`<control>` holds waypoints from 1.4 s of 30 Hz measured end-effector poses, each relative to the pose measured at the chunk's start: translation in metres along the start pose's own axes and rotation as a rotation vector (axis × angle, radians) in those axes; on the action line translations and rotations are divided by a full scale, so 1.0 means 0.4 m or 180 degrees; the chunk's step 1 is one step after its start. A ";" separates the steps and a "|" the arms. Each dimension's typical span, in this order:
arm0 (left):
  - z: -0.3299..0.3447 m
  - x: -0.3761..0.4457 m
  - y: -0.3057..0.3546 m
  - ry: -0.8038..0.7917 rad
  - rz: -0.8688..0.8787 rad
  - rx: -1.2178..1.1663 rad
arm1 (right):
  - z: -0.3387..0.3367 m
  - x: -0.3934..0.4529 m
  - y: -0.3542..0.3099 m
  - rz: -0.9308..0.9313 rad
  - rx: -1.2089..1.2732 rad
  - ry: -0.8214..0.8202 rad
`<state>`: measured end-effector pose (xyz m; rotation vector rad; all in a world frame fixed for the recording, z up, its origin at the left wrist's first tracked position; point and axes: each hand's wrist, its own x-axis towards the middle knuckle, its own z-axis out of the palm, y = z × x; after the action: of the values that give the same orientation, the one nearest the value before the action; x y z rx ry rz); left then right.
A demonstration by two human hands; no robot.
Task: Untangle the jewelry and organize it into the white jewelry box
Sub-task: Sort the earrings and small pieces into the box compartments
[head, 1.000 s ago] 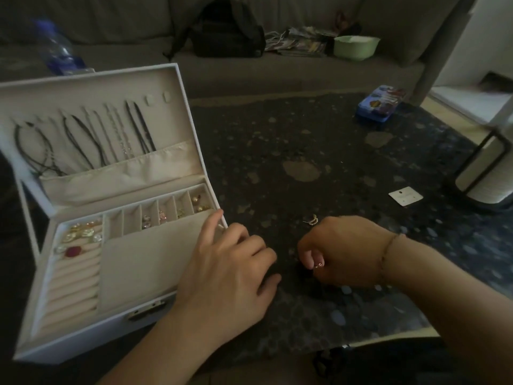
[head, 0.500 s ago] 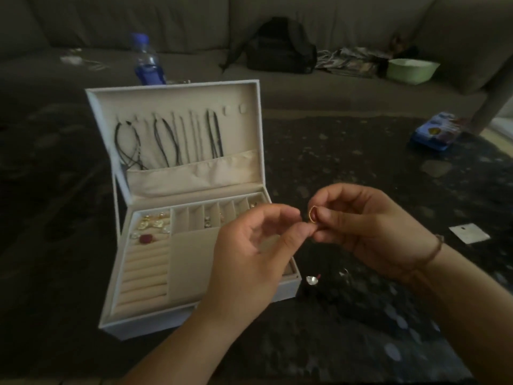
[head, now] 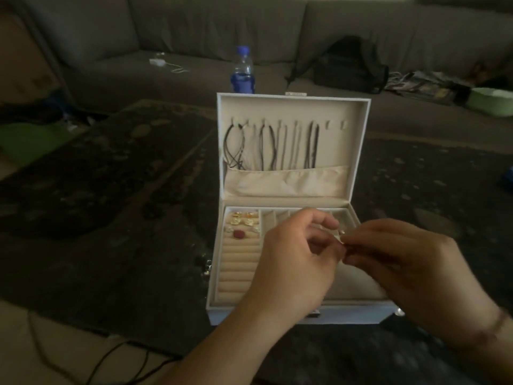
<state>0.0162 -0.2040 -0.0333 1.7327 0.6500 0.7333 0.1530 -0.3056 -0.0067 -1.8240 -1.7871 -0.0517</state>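
The white jewelry box [head: 363,151] stands open on the dark table. Several necklaces [head: 273,144] hang inside its lid above a cream pocket. Gold pieces and a red ring [head: 239,234] lie in the tray's left corner, above the ring rolls [head: 238,268]. My left hand [head: 294,265] and my right hand [head: 410,262] meet over the tray's right half. Their fingertips pinch one small jewelry piece [head: 342,233] between them; it is blurred and mostly hidden.
A blue-capped water bottle [head: 243,70] stands behind the box. Small metal pieces [head: 206,266] lie on the table left of the box. A grey sofa holds a black bag [head: 349,65] and a green bowl [head: 491,101]. A dark cable [head: 116,354] runs near the front edge.
My view has swung left, so the box now sits centred. Both hands moved from beside the box to above its tray, still pinching the small piece together.
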 end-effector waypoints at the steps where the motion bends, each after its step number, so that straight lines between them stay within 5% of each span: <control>1: -0.020 0.003 -0.001 0.0008 -0.0088 0.0009 | 0.010 0.014 -0.007 -0.0156 -0.0172 -0.0058; 5: -0.118 0.018 -0.009 0.0151 -0.0077 0.0273 | 0.070 0.090 -0.043 -0.0434 -0.0621 -0.0262; 10: -0.238 0.025 -0.068 0.0582 0.0874 0.2543 | 0.138 0.191 -0.076 0.0218 -0.0305 -0.0306; 13: -0.257 0.019 -0.094 0.0498 0.0958 0.3260 | 0.187 0.210 -0.083 0.0391 -0.0211 -0.0595; 26: -0.242 0.019 -0.069 0.0430 0.0220 0.3386 | 0.229 0.228 -0.087 0.0633 -0.0233 -0.0811; 42: -0.238 0.022 -0.047 0.0333 -0.0171 0.3672 | 0.191 0.317 -0.122 0.0734 -0.0923 -0.1827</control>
<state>-0.0505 -0.1331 -0.0294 2.6935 1.3480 0.4000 0.0931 -0.1618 0.0004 -2.4243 -2.0006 0.3532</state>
